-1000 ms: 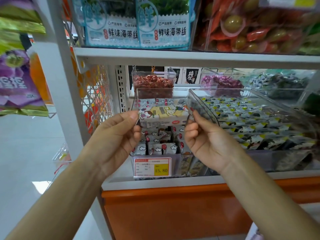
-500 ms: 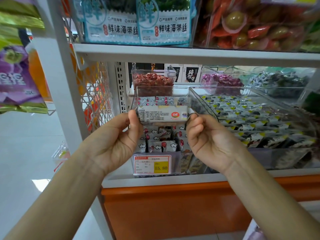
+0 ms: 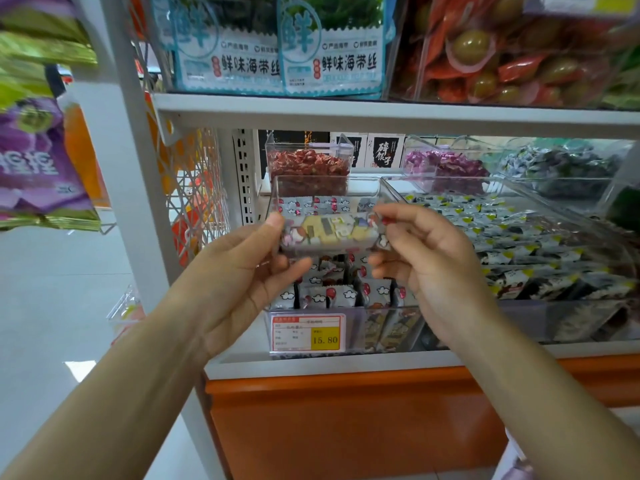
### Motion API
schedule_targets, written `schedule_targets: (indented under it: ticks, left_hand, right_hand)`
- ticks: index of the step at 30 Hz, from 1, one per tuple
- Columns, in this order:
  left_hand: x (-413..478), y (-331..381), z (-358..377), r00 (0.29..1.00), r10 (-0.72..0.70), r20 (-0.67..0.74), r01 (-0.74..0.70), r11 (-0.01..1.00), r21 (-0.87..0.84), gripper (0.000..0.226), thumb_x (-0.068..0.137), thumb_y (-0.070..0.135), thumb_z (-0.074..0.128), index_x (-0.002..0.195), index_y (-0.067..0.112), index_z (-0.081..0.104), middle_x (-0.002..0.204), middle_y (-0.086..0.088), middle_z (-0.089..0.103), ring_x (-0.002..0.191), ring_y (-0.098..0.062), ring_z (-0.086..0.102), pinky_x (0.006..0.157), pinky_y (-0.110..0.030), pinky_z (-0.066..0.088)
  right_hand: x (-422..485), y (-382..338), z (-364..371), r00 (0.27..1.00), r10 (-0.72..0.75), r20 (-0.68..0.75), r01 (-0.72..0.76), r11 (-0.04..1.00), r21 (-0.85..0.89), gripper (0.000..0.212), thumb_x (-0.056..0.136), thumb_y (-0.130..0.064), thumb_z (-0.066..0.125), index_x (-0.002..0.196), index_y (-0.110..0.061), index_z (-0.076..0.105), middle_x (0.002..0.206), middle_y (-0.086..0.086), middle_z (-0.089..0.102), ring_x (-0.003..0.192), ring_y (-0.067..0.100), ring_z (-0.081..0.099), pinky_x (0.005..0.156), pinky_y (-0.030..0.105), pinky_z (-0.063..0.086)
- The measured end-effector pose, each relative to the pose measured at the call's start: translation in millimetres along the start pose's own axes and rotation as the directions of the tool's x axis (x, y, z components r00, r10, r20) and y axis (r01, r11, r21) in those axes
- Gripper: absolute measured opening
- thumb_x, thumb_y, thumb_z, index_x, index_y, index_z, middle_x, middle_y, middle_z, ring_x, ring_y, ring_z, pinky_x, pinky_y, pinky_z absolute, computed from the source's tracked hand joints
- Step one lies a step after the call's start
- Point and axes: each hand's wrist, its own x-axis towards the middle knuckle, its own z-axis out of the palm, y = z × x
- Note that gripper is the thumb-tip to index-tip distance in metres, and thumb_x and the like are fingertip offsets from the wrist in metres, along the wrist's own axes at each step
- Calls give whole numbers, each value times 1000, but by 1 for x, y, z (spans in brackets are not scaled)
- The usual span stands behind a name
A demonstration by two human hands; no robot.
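**Item held:** one snack packet (image 3: 329, 233), yellow cartoon face towards the camera, lying level in the air in front of the middle shelf and just above the front bin.

**Hands:** two.
- The left hand (image 3: 242, 271) pinches the packet's left end, with the thumb on top and the fingers curled beneath.
- The right hand (image 3: 426, 261) pinches the right end between thumb and forefinger. Its other fingers are loosely bent and touch nothing.

**Surroundings, middle shelf:** five clear bins can be counted.
- The front bin (image 3: 325, 177) holds upright cloud-print packets and carries one price tag (image 3: 306, 332) marked 15.80. The hands and the held packet hide part of its contents.
- The large bin (image 3: 519, 320) stands just beside it on the right, filled with dark packets with yellow corners.
- At the rear are one bin of red sweets (image 3: 348, 150), one of purple sweets (image 3: 446, 164) and one of dark-wrapped sweets (image 3: 561, 164).

**Upper shelf:** two blue kelp packs (image 3: 228, 57) stand side by side, with a bin of red and green pouches (image 3: 502, 57) to their right.

**Left of the white upright (image 3: 117, 133):** one purple bag (image 3: 34, 161) hangs well apart from the hands.

**Below:** one orange base panel (image 3: 346, 427).

**Change:** half a second ago the packet showed its white printed back with a red logo. It now shows the yellow face, as it did a second ago. Both hands hold the same ends at about the same height.
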Motion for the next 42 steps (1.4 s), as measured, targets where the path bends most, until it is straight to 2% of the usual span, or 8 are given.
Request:
schedule_targets:
  ticks: [4, 9, 12, 15, 21, 26, 37, 42]
  left_hand:
    - [-1, 0, -1, 993, 112, 33, -117, 966, 232, 38, 68, 18, 63, 105, 11, 67, 108, -21, 62, 85, -19, 66, 66, -21, 56]
    - [-2, -2, -3, 969, 191, 155, -243, 847, 473, 53, 67, 23, 66, 119, 23, 62, 118, -4, 64, 97, -17, 68, 80, -25, 55]
    - [-2, -6, 0, 967, 193, 164, -249, 843, 477, 52, 68, 30, 66, 118, 18, 63, 114, -2, 67, 98, -14, 68, 80, -22, 54]
    - [-1, -8, 0, 971, 215, 108, -240, 851, 467, 39, 74, 22, 64, 113, 18, 64, 101, 3, 72, 91, -12, 69, 76, -19, 55]
    - [-3, -6, 2, 954, 264, 145, -298, 760, 578, 34, 79, 13, 66, 109, 29, 65, 94, 12, 72, 87, -6, 68, 73, -12, 53]
    - [-5, -9, 4, 944, 285, 166, -322, 695, 642, 29, 78, 14, 70, 101, 32, 68, 92, 7, 72, 83, -7, 68, 73, -16, 55]
    - [-1, -12, 6, 912, 409, 4, -317, 701, 639, 16, 85, 21, 63, 73, 20, 74, 74, 5, 72, 73, -14, 67, 66, -29, 59]
    - [1, -14, 5, 920, 390, -44, -292, 755, 588, 18, 87, 18, 61, 76, 13, 74, 80, -2, 72, 77, -20, 69, 66, -32, 60]
  right_hand:
    - [-3, 2, 5, 999, -44, 14, 45, 998, -49, 16, 95, -16, 47, 95, -16, 63, 91, -4, 59, 73, 19, 69, 55, 30, 57]
    - [-2, 5, 5, 995, -95, -2, 94, 988, -122, 7, 90, -9, 56, 87, -16, 55, 79, -9, 53, 66, 3, 58, 61, 32, 59]
    - [0, 7, 4, 994, -113, 0, 111, 982, -150, 21, 88, 1, 57, 91, -19, 52, 99, 10, 54, 79, 17, 64, 65, 27, 57]
    - [0, 8, 4, 993, -118, 21, 120, 977, -176, 33, 86, 4, 57, 102, -24, 57, 106, 3, 55, 85, 13, 66, 69, 25, 57]
    - [-1, 8, 2, 991, -130, -6, 124, 960, -249, 9, 83, -18, 67, 87, -25, 70, 80, -15, 69, 76, 3, 65, 68, 16, 52]
    - [-1, 9, 2, 978, -202, -58, 173, 931, -321, 11, 85, -20, 66, 74, -21, 67, 65, -11, 62, 63, -1, 56, 58, 12, 45]
    - [-7, 12, 11, 962, -272, -22, 238, 875, -421, 9, 85, -21, 66, 77, -16, 68, 65, -12, 62, 64, -1, 57, 59, 9, 42]
    - [-7, 12, 10, 979, -204, 18, 196, 910, -366, 10, 86, -23, 65, 94, -23, 70, 88, -11, 68, 84, 0, 63, 72, 12, 49]
